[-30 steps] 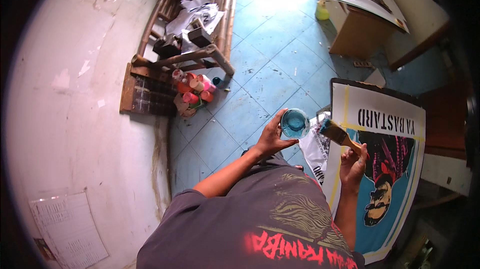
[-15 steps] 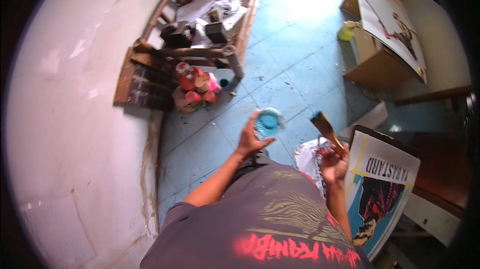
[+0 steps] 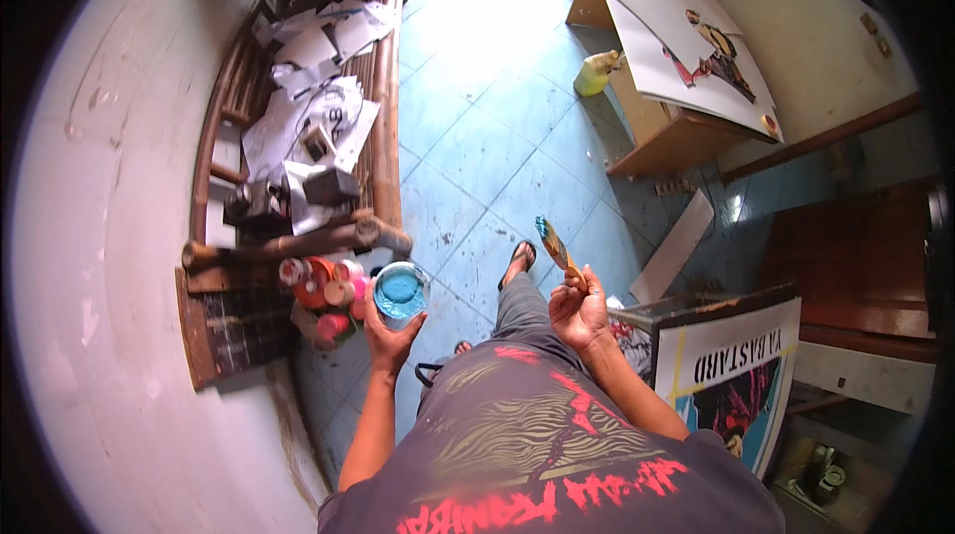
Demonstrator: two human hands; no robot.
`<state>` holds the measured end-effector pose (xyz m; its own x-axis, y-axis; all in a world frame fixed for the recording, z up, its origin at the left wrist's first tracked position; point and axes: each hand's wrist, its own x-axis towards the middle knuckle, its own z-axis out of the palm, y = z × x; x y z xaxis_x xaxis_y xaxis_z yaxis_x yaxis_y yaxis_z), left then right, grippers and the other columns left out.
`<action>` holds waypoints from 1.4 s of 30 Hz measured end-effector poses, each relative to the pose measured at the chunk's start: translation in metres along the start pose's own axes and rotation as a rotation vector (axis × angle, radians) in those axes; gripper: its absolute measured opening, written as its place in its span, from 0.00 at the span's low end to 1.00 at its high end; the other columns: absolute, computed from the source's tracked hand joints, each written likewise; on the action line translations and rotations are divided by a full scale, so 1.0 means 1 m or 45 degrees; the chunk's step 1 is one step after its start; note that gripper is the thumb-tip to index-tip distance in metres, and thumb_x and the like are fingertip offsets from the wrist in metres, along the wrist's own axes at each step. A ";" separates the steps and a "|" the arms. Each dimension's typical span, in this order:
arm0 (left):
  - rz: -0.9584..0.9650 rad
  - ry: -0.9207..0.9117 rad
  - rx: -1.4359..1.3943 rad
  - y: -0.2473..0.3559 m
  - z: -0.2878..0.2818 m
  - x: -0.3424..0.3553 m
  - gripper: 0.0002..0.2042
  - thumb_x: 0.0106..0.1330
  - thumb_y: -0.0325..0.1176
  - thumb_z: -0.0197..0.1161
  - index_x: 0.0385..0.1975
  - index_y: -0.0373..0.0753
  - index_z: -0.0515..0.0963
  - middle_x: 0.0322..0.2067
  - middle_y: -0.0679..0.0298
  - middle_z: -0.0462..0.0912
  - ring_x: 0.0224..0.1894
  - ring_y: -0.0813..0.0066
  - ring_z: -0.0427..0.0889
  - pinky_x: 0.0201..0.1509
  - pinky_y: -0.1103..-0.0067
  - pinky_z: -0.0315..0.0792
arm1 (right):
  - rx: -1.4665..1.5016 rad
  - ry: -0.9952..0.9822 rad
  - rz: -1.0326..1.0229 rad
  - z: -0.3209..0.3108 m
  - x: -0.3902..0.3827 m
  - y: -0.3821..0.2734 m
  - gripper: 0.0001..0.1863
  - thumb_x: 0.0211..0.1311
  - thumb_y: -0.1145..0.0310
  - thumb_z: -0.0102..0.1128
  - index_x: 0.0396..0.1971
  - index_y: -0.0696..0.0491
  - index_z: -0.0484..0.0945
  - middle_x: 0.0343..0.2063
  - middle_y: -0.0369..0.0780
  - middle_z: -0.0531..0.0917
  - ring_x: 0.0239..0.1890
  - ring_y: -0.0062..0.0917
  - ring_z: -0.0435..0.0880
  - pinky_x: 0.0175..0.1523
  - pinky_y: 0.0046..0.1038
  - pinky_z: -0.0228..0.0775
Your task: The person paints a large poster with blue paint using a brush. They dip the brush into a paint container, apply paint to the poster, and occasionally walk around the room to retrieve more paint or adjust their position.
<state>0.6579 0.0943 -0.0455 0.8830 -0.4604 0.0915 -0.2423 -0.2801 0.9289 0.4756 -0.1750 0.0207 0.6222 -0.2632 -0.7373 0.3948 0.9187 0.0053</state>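
My left hand (image 3: 392, 335) grips a small clear tub of turquoise paint (image 3: 401, 292) by its side, with the open top facing up. In my right hand (image 3: 581, 311) is a paintbrush (image 3: 560, 252) held by its wooden handle, its bristles coated in turquoise and pointing up and away from me. Brush and tub are well apart. Just left of the tub, a cluster of red, pink and white paint containers (image 3: 323, 292) sits beside the end of a bamboo bench.
Papers and dark blocks lie on the bamboo bench (image 3: 383, 126) at left. To the right stand a wooden table (image 3: 647, 156) with a large print on it, a yellow-green jug (image 3: 594, 75), and a framed poster (image 3: 736, 355) near my right arm. Blue tiled floor (image 3: 468, 166) stretches ahead.
My body has turned and stepped forward, so the bench and table sit nearer. The tub now appears beside the paint containers, and the poster has shifted lower. Both hands keep their holds.
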 end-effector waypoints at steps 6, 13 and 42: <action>-0.001 -0.001 0.085 0.036 0.052 0.157 0.49 0.47 0.37 0.80 0.67 0.30 0.56 0.60 0.52 0.68 0.64 0.62 0.69 0.69 0.69 0.62 | -0.093 -0.152 -0.034 0.128 0.099 -0.076 0.19 0.68 0.51 0.58 0.30 0.54 0.81 0.22 0.32 0.79 0.26 0.19 0.76 0.37 0.23 0.75; -0.031 0.197 -0.200 0.049 0.113 0.334 0.50 0.48 0.43 0.81 0.67 0.32 0.57 0.58 0.52 0.69 0.61 0.62 0.71 0.67 0.69 0.63 | -0.484 -0.410 -0.185 0.308 0.231 -0.177 0.15 0.65 0.52 0.62 0.32 0.50 0.79 0.25 0.32 0.81 0.31 0.21 0.79 0.40 0.25 0.74; 0.268 -0.320 -0.377 0.106 0.496 1.390 0.50 0.47 0.30 0.80 0.68 0.30 0.52 0.61 0.51 0.66 0.64 0.63 0.69 0.69 0.70 0.64 | -0.093 -0.198 -0.439 0.823 0.837 -0.558 0.13 0.68 0.61 0.57 0.46 0.51 0.79 0.40 0.33 0.84 0.35 0.19 0.82 0.42 0.26 0.75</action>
<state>1.6601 -0.9931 0.0025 0.6930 -0.6822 0.2334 -0.2481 0.0783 0.9656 1.3324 -1.1499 -0.0438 0.5587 -0.5970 -0.5758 0.5534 0.7854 -0.2774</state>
